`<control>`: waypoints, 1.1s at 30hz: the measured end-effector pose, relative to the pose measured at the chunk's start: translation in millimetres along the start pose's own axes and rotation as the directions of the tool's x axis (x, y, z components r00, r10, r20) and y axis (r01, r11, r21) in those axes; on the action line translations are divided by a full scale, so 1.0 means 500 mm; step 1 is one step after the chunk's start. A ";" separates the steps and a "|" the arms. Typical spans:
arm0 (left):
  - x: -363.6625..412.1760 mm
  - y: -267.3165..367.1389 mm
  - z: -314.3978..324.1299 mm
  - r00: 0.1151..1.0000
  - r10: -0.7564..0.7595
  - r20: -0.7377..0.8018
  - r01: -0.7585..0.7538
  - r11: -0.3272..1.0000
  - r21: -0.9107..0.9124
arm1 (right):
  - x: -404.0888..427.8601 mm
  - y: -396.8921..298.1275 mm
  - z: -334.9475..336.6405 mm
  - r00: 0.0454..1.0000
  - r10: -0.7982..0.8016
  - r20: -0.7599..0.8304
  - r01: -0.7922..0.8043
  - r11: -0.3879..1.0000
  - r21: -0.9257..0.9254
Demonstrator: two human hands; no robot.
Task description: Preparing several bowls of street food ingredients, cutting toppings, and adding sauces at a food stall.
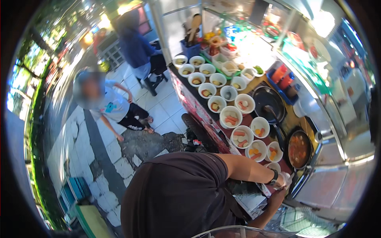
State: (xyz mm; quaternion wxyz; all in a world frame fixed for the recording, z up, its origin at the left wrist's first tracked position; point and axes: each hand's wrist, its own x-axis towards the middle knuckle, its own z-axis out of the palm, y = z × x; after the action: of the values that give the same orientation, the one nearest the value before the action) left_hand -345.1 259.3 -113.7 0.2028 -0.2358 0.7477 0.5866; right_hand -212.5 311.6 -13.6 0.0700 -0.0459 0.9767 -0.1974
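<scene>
My left hand (281, 181), with a dark watch at the wrist, has clear thin plastic on or around it. Touching it from below is my right hand (276, 195), its fingers partly hidden; what either hand grips cannot be made out. Beside them a frying pan (299, 148) holds red-orange sauce with pieces in it. White bowls (241, 136) with sausage pieces and pale or yellow bits stand on the cart counter. Smaller white bowls (207, 90) with other food stand farther along. A dark empty wok (268, 104) with a utensil in it lies behind the bowls.
A blue tray (282, 86) holds red and dark bottles. Tubs of ingredients (229, 67) and a blue utensil holder (190, 49) stand at the counter's far end. A person in a light shirt (114, 98) stands on the pavement; another person in blue (135, 49) is beyond.
</scene>
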 end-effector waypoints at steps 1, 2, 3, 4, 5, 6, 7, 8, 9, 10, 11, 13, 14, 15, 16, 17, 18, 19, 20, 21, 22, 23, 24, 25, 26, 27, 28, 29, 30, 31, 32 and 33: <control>-0.054 -0.017 -0.003 0.993 -0.020 0.117 0.013 0.998 0.059 | -0.007 0.050 0.018 0.999 0.030 -0.025 -0.029 0.999 0.017; -0.085 -0.003 -0.025 0.924 0.216 0.316 -0.321 0.887 0.333 | -0.009 0.073 0.025 0.998 0.047 -0.052 -0.046 0.999 0.025; -0.093 0.003 -0.069 0.761 0.350 0.546 -0.628 0.608 0.486 | -0.013 0.057 0.005 0.999 0.035 -0.029 -0.034 0.999 0.013; -0.102 0.011 -0.087 0.770 0.355 0.530 -0.616 0.628 0.476 | -0.026 0.002 -0.047 0.975 0.169 0.146 -0.198 0.957 0.212; -0.130 0.010 -0.085 0.798 0.399 0.452 -0.598 0.622 0.505 | -0.050 -0.036 -0.074 0.899 0.292 0.327 -0.406 0.835 0.371; -0.163 0.013 -0.084 0.811 0.440 0.385 -0.585 0.616 0.528 | -0.055 -0.029 -0.079 0.828 0.425 0.366 -0.553 0.726 0.408; -0.186 0.010 -0.090 0.811 0.481 0.334 -0.582 0.605 0.543 | -0.035 0.022 -0.058 0.945 0.186 0.270 -0.248 0.944 0.216; -0.206 0.004 -0.102 0.782 0.531 0.327 -0.616 0.573 0.541 | -0.041 0.110 -0.030 0.973 -0.043 0.225 0.051 0.998 -0.030; -0.197 0.004 -0.129 0.744 0.587 0.319 -0.654 0.543 0.527 | -0.031 0.075 -0.030 0.964 -0.251 0.082 0.262 0.950 -0.168; -0.172 -0.011 -0.175 0.696 0.644 0.319 -0.700 0.508 0.501 | -0.007 0.040 -0.033 0.979 -0.083 0.188 0.093 0.995 -0.047; -0.139 -0.028 -0.217 0.643 0.692 0.328 -0.746 0.471 0.471 | -0.015 -0.081 -0.050 0.985 0.109 0.133 -0.139 0.959 0.246; -0.080 -0.050 -0.249 0.445 0.791 0.420 -0.890 0.442 0.111 | 0.019 -0.032 -0.001 0.996 0.034 0.081 -0.054 0.965 0.256; -0.143 0.008 -0.275 0.466 0.622 0.630 -0.876 0.221 0.429 | -0.019 -0.060 -0.009 0.992 0.128 -0.003 -0.118 0.923 0.365; -0.231 0.068 -0.296 0.759 0.396 0.517 -0.568 0.791 0.228 | -0.035 -0.068 -0.026 0.966 0.233 0.113 -0.259 0.860 0.441; -0.208 0.047 -0.292 0.746 0.404 0.529 -0.584 0.779 0.228 | -0.043 -0.078 -0.030 0.965 0.246 0.097 -0.262 0.852 0.453; -0.171 0.035 -0.274 0.742 0.409 0.532 -0.593 0.770 0.235 | -0.047 -0.077 -0.030 0.965 0.248 0.087 -0.259 0.845 0.468; -0.173 0.047 -0.265 0.727 0.406 0.553 -0.602 0.764 0.231 | -0.047 -0.067 -0.026 0.957 0.282 0.072 -0.280 0.827 0.487; -0.173 0.059 -0.263 0.736 0.383 0.558 -0.545 0.825 0.152 | -0.047 -0.055 -0.022 0.953 0.297 0.068 -0.291 0.821 0.492; -0.174 0.069 -0.268 0.749 0.357 0.559 -0.475 0.877 0.076 | -0.047 -0.045 -0.017 0.948 0.312 0.057 -0.297 0.813 0.501; -0.180 0.076 -0.272 0.767 0.329 0.551 -0.392 0.920 -0.004 | -0.048 -0.038 -0.017 0.947 0.317 0.052 -0.299 0.810 0.505; -0.187 0.079 -0.282 0.786 0.299 0.541 -0.303 0.949 -0.085 | -0.046 -0.035 -0.016 0.948 0.316 0.034 -0.288 0.809 0.512; -0.191 0.075 -0.296 0.805 0.267 0.529 -0.210 0.963 -0.167 | -0.048 -0.035 -0.017 0.951 0.306 0.047 -0.285 0.809 0.514; -0.194 0.066 -0.308 0.857 0.181 0.482 -0.046 0.959 -0.279 | -0.050 -0.033 -0.025 0.959 0.282 0.025 -0.257 0.830 0.494; -0.193 0.054 -0.334 0.851 0.128 0.510 0.106 0.908 -0.404 | -0.045 -0.030 -0.029 0.968 0.252 0.004 -0.224 0.851 0.476; -0.199 0.035 -0.359 0.817 0.118 0.565 0.209 0.852 -0.479 | -0.047 -0.014 -0.021 0.975 0.202 -0.090 -0.156 0.917 0.368; -0.208 0.013 -0.384 0.779 0.119 0.616 0.307 0.783 -0.540 | -0.051 -0.026 -0.015 0.980 0.181 -0.078 -0.140 0.916 0.375; -0.259 0.010 -0.412 0.845 0.105 0.525 0.246 0.795 -0.555 | -0.062 -0.040 -0.015 0.975 0.101 -0.196 -0.040 0.955 0.294; -0.290 -0.014 -0.449 0.849 0.230 0.476 0.119 0.794 -0.596 | -0.074 -0.060 -0.022 0.953 0.008 -0.304 0.055 0.978 0.199; -0.311 -0.033 -0.488 0.863 0.206 0.460 0.115 0.808 -0.578 | -0.090 -0.119 -0.044 0.974 -0.006 -0.228 0.049 0.982 0.181; -0.330 -0.050 -0.524 0.874 0.184 0.450 0.113 0.823 -0.556 | -0.109 -0.186 -0.050 0.988 -0.015 -0.155 0.040 0.986 0.160; -0.353 -0.065 -0.552 0.877 0.177 0.446 0.114 0.826 -0.551 | -0.128 -0.221 -0.020 0.968 -0.163 -0.190 0.170 0.985 0.022; -0.377 -0.082 -0.577 0.930 0.087 0.357 0.129 0.832 -0.539 | -0.133 -0.277 -0.026 0.965 -0.240 -0.104 0.259 0.935 0.241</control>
State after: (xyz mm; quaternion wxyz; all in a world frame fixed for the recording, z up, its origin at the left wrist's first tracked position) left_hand -176.6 -7.8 29.9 0.2683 -0.1788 0.4916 0.8089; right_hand -140.2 197.3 60.3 0.0141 -0.1531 0.9318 -0.3288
